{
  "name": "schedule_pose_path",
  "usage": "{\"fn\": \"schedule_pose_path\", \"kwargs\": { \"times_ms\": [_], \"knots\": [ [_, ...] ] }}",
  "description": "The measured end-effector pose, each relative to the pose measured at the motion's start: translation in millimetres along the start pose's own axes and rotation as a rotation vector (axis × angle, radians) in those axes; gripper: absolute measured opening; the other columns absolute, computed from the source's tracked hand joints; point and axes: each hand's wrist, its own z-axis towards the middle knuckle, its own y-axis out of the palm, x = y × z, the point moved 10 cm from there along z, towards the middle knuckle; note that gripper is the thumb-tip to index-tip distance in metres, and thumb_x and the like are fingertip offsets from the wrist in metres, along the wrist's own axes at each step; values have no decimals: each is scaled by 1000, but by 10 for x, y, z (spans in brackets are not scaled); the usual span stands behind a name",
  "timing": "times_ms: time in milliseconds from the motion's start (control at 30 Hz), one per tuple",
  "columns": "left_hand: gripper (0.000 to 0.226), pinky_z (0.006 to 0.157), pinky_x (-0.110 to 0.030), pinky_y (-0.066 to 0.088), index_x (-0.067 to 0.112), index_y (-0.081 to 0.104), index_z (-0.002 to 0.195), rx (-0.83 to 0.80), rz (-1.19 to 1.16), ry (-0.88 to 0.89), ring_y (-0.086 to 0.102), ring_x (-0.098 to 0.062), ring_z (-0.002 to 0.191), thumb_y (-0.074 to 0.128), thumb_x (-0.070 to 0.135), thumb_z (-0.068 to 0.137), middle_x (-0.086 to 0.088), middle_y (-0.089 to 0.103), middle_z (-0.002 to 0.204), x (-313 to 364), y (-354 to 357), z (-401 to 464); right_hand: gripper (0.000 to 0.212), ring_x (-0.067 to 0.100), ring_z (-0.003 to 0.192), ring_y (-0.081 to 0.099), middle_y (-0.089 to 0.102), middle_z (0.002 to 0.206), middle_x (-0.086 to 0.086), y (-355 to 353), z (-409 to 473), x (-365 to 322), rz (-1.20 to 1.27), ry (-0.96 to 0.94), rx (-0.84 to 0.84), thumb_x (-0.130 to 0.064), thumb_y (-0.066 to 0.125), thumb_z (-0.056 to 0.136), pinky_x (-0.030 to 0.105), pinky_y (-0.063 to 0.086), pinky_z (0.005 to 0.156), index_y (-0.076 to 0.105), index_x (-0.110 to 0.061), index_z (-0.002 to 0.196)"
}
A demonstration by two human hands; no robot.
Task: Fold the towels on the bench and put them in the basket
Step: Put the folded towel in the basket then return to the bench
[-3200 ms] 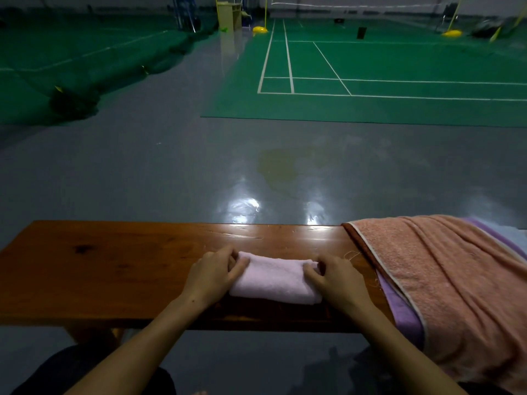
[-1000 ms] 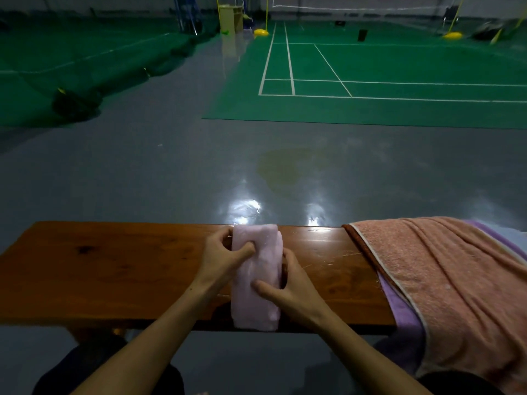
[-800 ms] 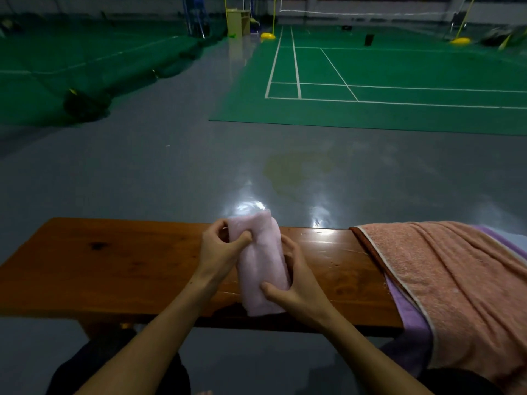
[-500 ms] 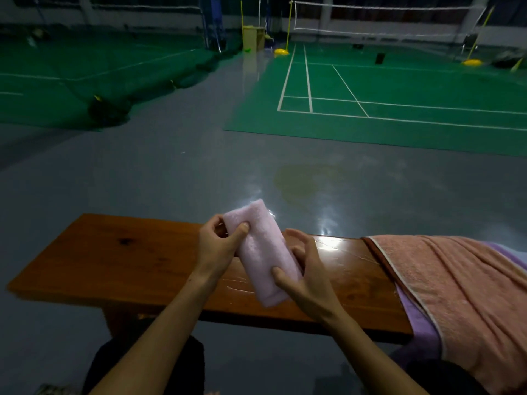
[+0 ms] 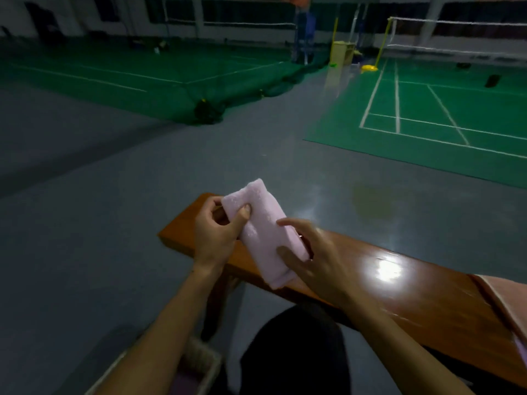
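Head view: folded pink towel (image 5: 263, 232) pinched by left hand (image 5: 216, 235) fingers (top end); right hand (image 5: 313, 258) fingers grip btm.

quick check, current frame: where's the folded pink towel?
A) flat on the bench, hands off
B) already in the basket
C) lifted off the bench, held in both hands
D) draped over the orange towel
C: the left hand pinches the upper end of the folded pink towel and the right hand holds its lower part, above the bench.

Both forearms are bare (no sleeves, no rings visible), with dark trousers (image 5: 293, 352) on the legs.
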Motion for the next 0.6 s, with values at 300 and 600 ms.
{"fn": "schedule_pose_path", "kwargs": {
  "times_ms": [300, 600],
  "knots": [
    [31, 55, -24, 57, 0, 62, 101, 246, 182, -216, 68, -4, 70, 83, 20, 89, -4, 72, 87, -793, -2258, -386, 45, -5, 95, 63, 63, 116, -19, 2275, 35, -457, 55, -81, -516, -33, 70, 99, 14, 49, 74, 49, -48, 136],
    [28, 65, -39, 61, 8, 66, 93, 426, 301, -616, 75, -30, 85, 87, 24, 85, -6, 74, 87, -2392, -3696, -1460, 50, -1, 97, 54, 60, 123, -11, 4196, -757, -3, 36, -28, -924, -30, 70, 98, 7, 39, 78, 53, -41, 143]
  ]
}}
